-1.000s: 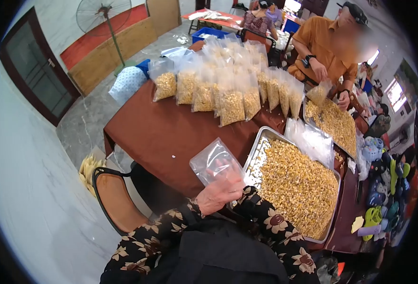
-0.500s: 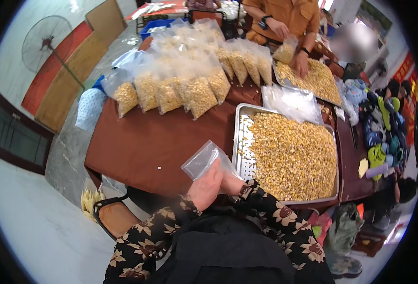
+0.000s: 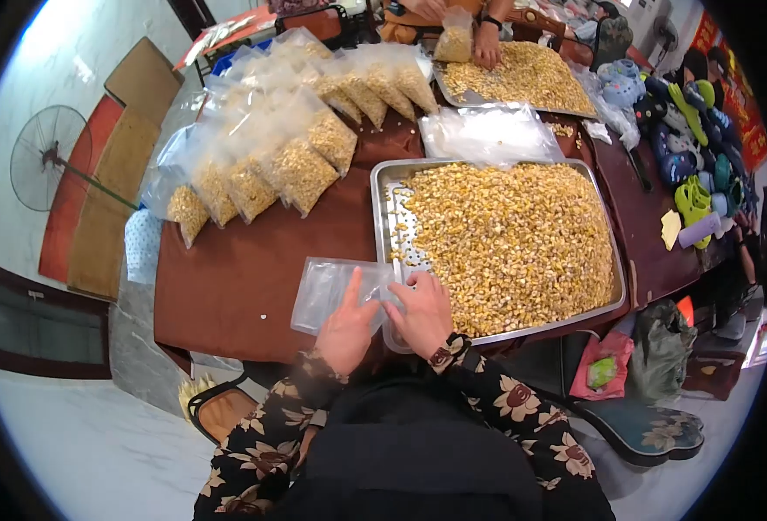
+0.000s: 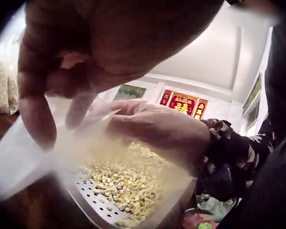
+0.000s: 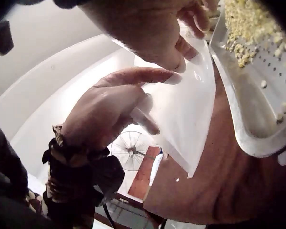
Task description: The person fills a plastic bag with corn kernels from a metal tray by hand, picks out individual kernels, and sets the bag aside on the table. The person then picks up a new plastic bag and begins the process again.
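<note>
A clear plastic bag [image 3: 318, 291] hangs between my two hands, flat and with no kernels in it. My left hand [image 3: 347, 328] grips it from the near left, index finger stretched along the plastic. My right hand [image 3: 423, 314] pinches the bag's right edge with thumb and fingers, over the tray's left rim. In the right wrist view the film [image 5: 188, 114] spreads below both hands. Right beside them sits a perforated metal tray [image 3: 382, 208] heaped with yellow corn kernels [image 3: 505, 247].
Filled bags [image 3: 301, 178] of kernels stand in rows at the back left of the brown-covered table [image 3: 227, 300]. A stack of flat plastic bags [image 3: 492, 135] lies behind the tray. Across the table, a person's hand [image 3: 487, 43] reaches into a second tray [image 3: 566, 108]. Clogs [image 3: 693, 204] are piled far right.
My hands have shifted apart, the right one now at the bag's edge nearer the tray. The head view has tilted down and turned. The person opposite has reached into the far tray.
</note>
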Demonstrator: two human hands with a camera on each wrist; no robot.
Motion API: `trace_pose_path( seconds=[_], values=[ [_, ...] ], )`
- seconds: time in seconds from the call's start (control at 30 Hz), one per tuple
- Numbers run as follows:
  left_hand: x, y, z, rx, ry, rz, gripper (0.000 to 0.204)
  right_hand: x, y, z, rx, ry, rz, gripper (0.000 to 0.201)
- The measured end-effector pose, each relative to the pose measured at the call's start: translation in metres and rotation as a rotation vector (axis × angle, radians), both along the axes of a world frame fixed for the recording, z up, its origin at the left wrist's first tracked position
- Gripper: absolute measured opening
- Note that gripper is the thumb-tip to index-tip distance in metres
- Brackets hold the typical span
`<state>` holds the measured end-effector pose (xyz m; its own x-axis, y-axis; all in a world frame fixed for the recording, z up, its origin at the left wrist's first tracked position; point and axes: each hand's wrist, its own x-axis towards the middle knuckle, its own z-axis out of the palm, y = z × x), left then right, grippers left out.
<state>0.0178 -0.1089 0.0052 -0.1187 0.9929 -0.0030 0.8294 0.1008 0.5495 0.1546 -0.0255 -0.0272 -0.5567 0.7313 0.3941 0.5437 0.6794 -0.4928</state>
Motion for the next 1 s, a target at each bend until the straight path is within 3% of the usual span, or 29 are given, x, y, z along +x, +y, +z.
trace_pose_path(
  seconds=[0.1, 0.13, 0.2, 0.23, 0.27, 0.33, 0.47, 0.53, 0.67, 0.87, 1.0],
  values=[
    [0.012, 0.005, -0.005, 0.059, 0.015, 0.014, 0.025, 0.006, 0.004, -0.020, -0.472, -0.042, -0.025, 0.039],
    [0.017, 0.006, -0.005, 0.079, 0.034, 0.041, 0.028, 0.007, 0.007, -0.031, -0.482, -0.031, -0.021, 0.039],
    [0.026, 0.008, -0.014, 0.076, 0.064, 0.053, 0.030, 0.008, 0.015, -0.052, -0.937, 0.264, 0.121, 0.042],
    [0.033, 0.011, -0.010, 0.082, 0.083, 0.066, 0.033, 0.009, 0.015, -0.056, -0.751, 0.305, 0.170, 0.046],
    [0.040, 0.014, -0.004, 0.076, 0.096, 0.076, 0.033, 0.013, 0.017, -0.060, -0.758, 0.313, 0.183, 0.046],
    [0.054, 0.022, 0.010, -0.039, 0.274, 0.127, 0.030, 0.022, 0.018, -0.060, -0.498, 0.110, 0.254, 0.050],
    [0.051, 0.035, 0.001, 0.048, 0.492, 0.081, 0.033, 0.035, 0.028, -0.045, -0.518, -0.027, 0.289, 0.048],
    [0.044, 0.035, 0.002, -0.104, 0.489, 0.117, 0.032, 0.036, 0.035, -0.042, -0.565, -0.133, 0.286, 0.044],
    [0.050, 0.033, 0.009, -0.258, 0.279, 0.225, 0.047, 0.038, 0.038, -0.035, -0.527, -0.124, 0.275, 0.045],
    [0.043, 0.046, -0.006, -0.105, 0.014, 0.001, 0.064, 0.039, 0.049, -0.045, -0.497, -0.093, 0.209, 0.049],
    [0.037, 0.058, -0.031, -0.030, 0.059, -0.050, 0.065, 0.035, 0.050, -0.041, -0.510, -0.061, 0.134, 0.049]
  ],
)
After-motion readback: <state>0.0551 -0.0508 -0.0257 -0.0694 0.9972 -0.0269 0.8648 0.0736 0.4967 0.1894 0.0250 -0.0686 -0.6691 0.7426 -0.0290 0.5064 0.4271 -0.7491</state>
